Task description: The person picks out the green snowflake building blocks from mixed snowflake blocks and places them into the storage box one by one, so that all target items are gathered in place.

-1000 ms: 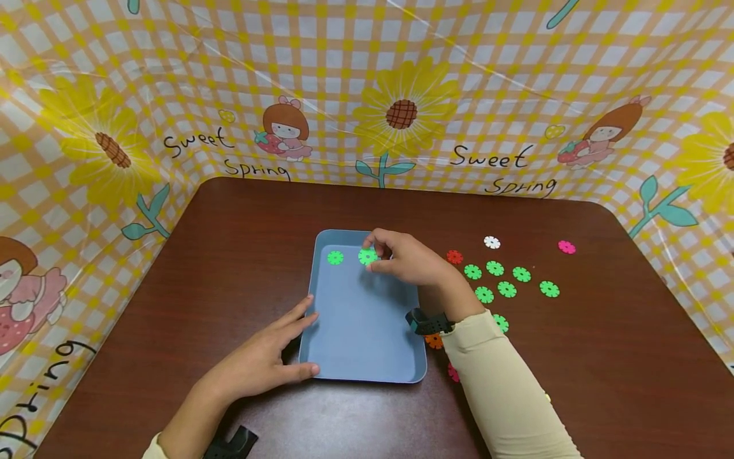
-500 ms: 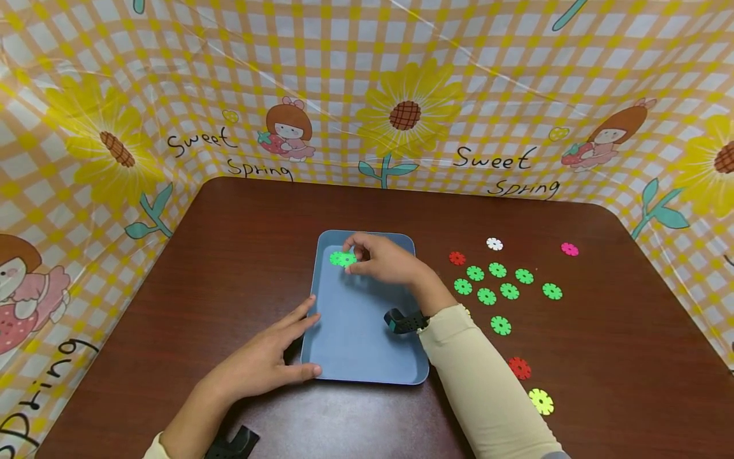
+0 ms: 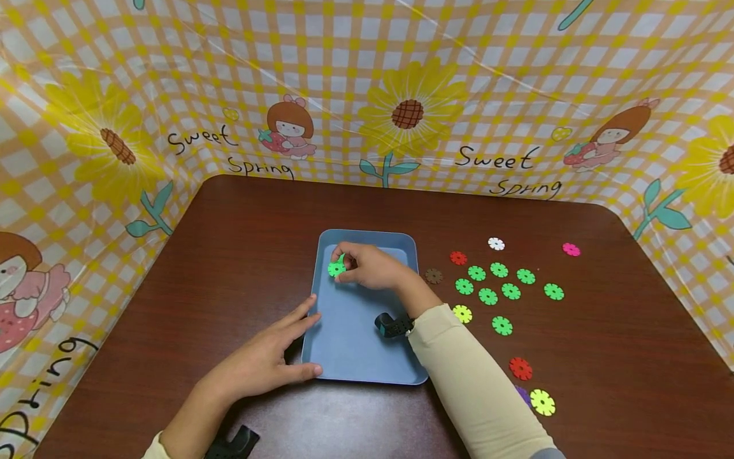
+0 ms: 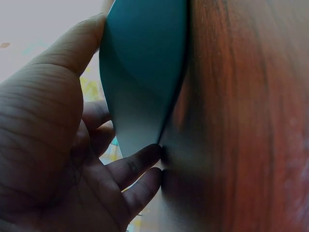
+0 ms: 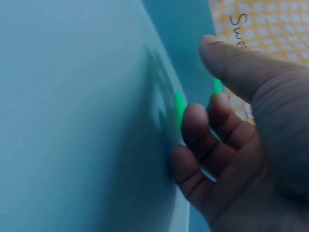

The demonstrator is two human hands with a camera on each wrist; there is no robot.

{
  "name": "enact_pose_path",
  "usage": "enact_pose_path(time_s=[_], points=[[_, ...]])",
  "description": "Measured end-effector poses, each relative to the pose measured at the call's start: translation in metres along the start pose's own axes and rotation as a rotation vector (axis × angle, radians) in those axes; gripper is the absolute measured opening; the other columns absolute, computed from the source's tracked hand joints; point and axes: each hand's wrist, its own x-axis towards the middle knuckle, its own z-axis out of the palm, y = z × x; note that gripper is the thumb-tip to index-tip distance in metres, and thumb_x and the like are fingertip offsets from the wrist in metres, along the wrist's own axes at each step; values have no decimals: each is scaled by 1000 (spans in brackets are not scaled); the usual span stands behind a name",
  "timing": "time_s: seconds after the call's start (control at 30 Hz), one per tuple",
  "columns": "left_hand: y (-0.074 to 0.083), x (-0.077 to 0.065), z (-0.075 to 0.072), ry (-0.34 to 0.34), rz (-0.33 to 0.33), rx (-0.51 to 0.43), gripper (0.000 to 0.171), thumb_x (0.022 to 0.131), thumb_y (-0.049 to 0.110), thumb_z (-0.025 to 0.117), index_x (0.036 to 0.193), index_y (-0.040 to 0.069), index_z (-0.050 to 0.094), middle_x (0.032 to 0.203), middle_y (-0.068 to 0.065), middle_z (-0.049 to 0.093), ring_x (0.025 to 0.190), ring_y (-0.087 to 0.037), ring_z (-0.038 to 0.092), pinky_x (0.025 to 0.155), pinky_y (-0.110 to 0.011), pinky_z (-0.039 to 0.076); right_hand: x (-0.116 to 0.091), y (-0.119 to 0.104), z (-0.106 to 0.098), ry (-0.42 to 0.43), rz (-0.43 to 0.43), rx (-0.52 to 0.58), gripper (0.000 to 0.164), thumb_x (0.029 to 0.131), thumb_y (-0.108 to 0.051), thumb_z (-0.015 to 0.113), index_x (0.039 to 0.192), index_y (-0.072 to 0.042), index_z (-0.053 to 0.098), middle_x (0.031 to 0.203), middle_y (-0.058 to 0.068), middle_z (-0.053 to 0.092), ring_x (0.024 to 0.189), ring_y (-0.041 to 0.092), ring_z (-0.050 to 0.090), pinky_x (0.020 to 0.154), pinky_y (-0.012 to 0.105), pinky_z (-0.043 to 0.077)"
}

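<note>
Loose discs (image 3: 488,296) right of tray (image 3: 355,357)

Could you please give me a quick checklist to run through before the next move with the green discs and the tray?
1. Left hand steadies blue tray at its near left edge: ok.
2. Right hand is over the tray's far end: ok.
3. Right hand fingers pinch a green disc: ok.
4. Two discs joined or stacked: cannot tell.
5. More green discs on table, right of tray: ok.
</note>
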Motion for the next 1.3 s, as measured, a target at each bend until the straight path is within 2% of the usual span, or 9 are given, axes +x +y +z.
enact_pose_path(time_s=[0.37,0.97,1.3], points=[[0,1,-1,-4,-10,18,88,86,57,71,154,12,37,166,7,11,148,-17,21,112,-49,30,3,5,9,14,-3,-128,23,91,-15,74,109,-12,61,77,1,52,69,15,48,68,30,40],[2,0,1,0,-18,17,85,87,51,73,154,12,37,165,8,11,148,-17,20,112,-50,30,5,7,12,13,63,-142,23,89,-15,76,108,-11,64,76,1,51,70,14,48,67,30,39],[2,0,0,1,-12,22,88,87,57,70,154,12,37,165,8,11,148,-17,21,112,-49,31,5,6,13,15,66,-142,24,89,-15,77,109,-10,64,77,1,52,71,15,49,68,30,40]])
